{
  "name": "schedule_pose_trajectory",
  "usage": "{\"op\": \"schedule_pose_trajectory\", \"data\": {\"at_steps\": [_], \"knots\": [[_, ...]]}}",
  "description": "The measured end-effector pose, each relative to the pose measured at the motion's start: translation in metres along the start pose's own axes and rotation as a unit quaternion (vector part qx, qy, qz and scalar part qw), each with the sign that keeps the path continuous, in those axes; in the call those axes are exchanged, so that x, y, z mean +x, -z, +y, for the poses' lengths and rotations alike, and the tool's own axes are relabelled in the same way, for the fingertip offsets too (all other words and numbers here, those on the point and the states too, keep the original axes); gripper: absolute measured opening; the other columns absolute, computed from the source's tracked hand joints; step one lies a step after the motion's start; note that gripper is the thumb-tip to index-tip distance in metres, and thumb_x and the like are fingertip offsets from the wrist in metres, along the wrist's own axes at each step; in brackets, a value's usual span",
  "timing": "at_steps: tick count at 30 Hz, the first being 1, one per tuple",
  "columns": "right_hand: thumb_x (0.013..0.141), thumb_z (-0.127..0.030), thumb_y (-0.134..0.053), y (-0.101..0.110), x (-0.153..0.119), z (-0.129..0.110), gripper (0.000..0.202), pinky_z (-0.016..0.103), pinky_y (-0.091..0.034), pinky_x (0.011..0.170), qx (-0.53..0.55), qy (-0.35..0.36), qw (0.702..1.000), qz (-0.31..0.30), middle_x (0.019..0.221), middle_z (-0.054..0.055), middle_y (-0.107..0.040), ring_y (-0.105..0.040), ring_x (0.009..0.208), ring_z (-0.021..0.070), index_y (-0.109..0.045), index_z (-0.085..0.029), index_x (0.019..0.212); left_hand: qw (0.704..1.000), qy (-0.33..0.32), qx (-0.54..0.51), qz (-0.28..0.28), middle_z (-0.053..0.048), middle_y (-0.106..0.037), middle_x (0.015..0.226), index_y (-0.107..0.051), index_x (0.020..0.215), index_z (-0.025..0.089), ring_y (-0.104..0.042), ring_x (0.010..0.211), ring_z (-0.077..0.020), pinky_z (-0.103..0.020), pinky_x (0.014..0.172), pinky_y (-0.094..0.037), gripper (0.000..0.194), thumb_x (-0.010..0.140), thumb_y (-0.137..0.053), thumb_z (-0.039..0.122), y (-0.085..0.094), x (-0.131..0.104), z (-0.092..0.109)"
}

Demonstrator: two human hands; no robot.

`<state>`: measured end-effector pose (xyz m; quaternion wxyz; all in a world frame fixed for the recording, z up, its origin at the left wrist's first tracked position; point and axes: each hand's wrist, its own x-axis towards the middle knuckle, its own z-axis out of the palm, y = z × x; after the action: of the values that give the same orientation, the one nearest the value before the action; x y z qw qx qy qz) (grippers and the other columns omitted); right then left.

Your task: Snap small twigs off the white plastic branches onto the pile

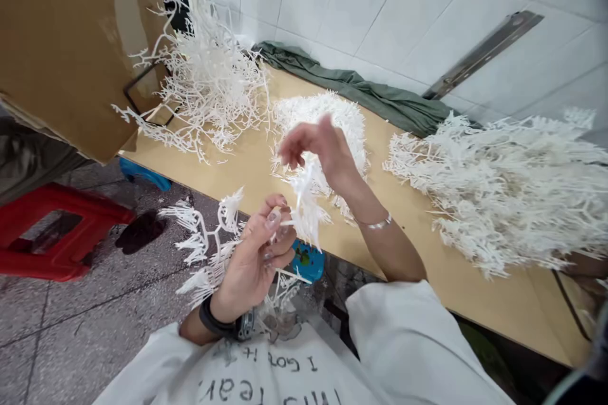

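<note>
**Two hands on a white plastic sprig above the table edge**

While the shirt print at 6 o'clock reads upside down, only "I Got it" or similar is partly legible; the second line is cut off, can't read. No brand labels seen.

Left hand (256, 253) at centre-low, fingers curled closed, thumb and forefinger pinching the stem of a white branched sprig (306, 202); black watch (223, 324) on that wrist. Right hand (320, 148) just above, at 12 o'clock of the sprig, fingers loosely bent and half open, touching the sprig's top; whether it actually grips, can't tell. One silver bracelet (377, 224) on the right wrist.

The sprig is in the air between both hands, over the near edge of the wooden table (479, 291).

Counts: three heaps of white sprigs on the table — 10 o'clock (209, 88), centre (327, 116), 3 o'clock (513, 189). More sprigs hang below the left hand. One cardboard box (71, 44) at 10 o'clock, one red stool (57, 234) at 9 o'clock, one green cloth (361, 91) along the tiled wall.
</note>
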<state>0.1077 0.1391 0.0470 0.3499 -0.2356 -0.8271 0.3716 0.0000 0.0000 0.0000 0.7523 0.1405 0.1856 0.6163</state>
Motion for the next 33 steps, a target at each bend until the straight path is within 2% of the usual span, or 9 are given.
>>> {"op": "schedule_pose_trajectory", "data": {"at_steps": [5, 9, 13, 17, 21, 24, 27, 30, 33], "knots": [[0.085, -0.062, -0.047, 0.009, -0.057, -0.012, 0.046, 0.022, -0.041, 0.058, 0.021, 0.045, 0.993, -0.104, 0.075, 0.000, -0.055, -0.051, 0.065, 0.0092, -0.057, -0.018, 0.091, 0.999, 0.029, -0.019, -0.029, 0.008, -0.032, 0.062, -0.057, 0.088, 0.019, -0.013, 0.045, -0.0016, -0.009, 0.038, -0.020, 0.026, 0.070, -0.075, 0.025, 0.004, 0.004, -0.002], [0.085, -0.042, -0.058, 0.000, -0.077, -0.014, 0.024, 0.021, -0.038, 0.054, -0.066, 0.030, 0.995, -0.072, 0.069, -0.003, -0.051, -0.046, 0.058, 0.0080, -0.052, -0.019, 0.085, 0.999, 0.000, 0.047, -0.023, 0.009, -0.028, 0.059, -0.054, 0.089, 0.020, -0.013, 0.044, -0.0023, -0.010, 0.038, -0.020, 0.026, 0.073, -0.073, 0.026, 0.007, 0.005, -0.011], [0.091, -0.034, -0.050, -0.008, -0.085, -0.017, 0.022, 0.024, -0.034, 0.053, -0.199, 0.089, 0.975, -0.044, 0.064, -0.002, -0.048, -0.043, 0.055, 0.0103, -0.047, -0.019, 0.075, 0.986, -0.054, 0.157, -0.002, 0.010, -0.027, 0.055, -0.051, 0.084, 0.020, -0.013, 0.042, -0.0029, -0.012, 0.038, -0.017, 0.023, 0.079, -0.067, 0.036, 0.014, 0.006, -0.020], [0.097, -0.025, -0.032, -0.011, -0.092, -0.015, 0.031, 0.026, -0.031, 0.050, -0.242, 0.115, 0.962, -0.052, 0.057, -0.001, -0.044, -0.039, 0.050, 0.0110, -0.042, -0.020, 0.068, 0.942, -0.079, 0.326, 0.007, 0.008, -0.034, 0.054, -0.051, 0.075, 0.018, -0.024, 0.045, -0.0046, -0.016, 0.042, -0.021, 0.027, 0.077, -0.067, 0.039, 0.025, 0.009, -0.023], [0.097, -0.027, -0.031, -0.012, -0.101, -0.008, 0.037, 0.025, -0.027, 0.048, -0.196, 0.052, 0.979, -0.035, 0.051, -0.004, -0.035, -0.033, 0.044, 0.0088, -0.035, -0.021, 0.061, 0.884, -0.083, 0.455, -0.065, 0.004, -0.042, 0.059, -0.053, 0.071, 0.016, -0.035, 0.056, -0.0092, -0.020, 0.050, -0.028, 0.023, 0.074, -0.068, 0.033, 0.026, 0.009, -0.018], [0.098, -0.030, -0.029, -0.013, -0.108, -0.003, 0.042, 0.025, -0.026, 0.046, -0.144, -0.037, 0.989, -0.013, 0.048, -0.005, -0.031, -0.032, 0.041, 0.0076, -0.036, -0.020, 0.059, 0.850, -0.094, 0.512, -0.076, 0.002, -0.044, 0.062, -0.054, 0.068, 0.015, -0.034, 0.059, -0.0104, -0.022, 0.054, -0.030, 0.018, 0.080, -0.058, 0.028, 0.022, 0.008, -0.012], [0.097, -0.029, -0.034, -0.013, -0.113, 0.003, 0.028, 0.023, -0.038, 0.051, -0.140, -0.060, 0.988, 0.036, 0.060, -0.002, -0.053, -0.050, 0.051, 0.0092, -0.053, -0.019, 0.079, 0.843, -0.119, 0.521, -0.060, 0.002, -0.042, 0.060, -0.057, 0.068, 0.015, -0.031, 0.056, -0.0097, -0.022, 0.052, -0.027, 0.015, 0.080, -0.055, 0.023, 0.023, 0.009, -0.012], [0.090, -0.022, -0.050, -0.010, -0.116, 0.008, 0.022, 0.027, -0.049, 0.066, -0.226, 0.049, 0.968, 0.095, 0.092, 0.006, -0.066, -0.063, 0.078, 0.0150, -0.050, -0.021, 0.112, 0.854, -0.122, 0.504, -0.049, 0.002, -0.042, 0.060, -0.061, 0.070, 0.015, -0.031, 0.055, -0.0098, -0.022, 0.051, -0.027, 0.013, 0.078, -0.055, 0.022, 0.028, 0.012, -0.014], [0.085, -0.020, -0.058, -0.006, -0.116, 0.013, 0.029, 0.032, -0.051, 0.071, -0.335, 0.159, 0.926, 0.064, 0.095, 0.009, -0.069, -0.064, 0.084, 0.0198, -0.052, -0.020, 0.114, 0.860, -0.112, 0.496, -0.037, 0.001, -0.049, 0.064, -0.063, 0.073, 0.015, -0.037, 0.058, -0.0115, -0.023, 0.055, -0.032, 0.012, 0.079, -0.055, 0.021, 0.032, 0.015, -0.015]]}}
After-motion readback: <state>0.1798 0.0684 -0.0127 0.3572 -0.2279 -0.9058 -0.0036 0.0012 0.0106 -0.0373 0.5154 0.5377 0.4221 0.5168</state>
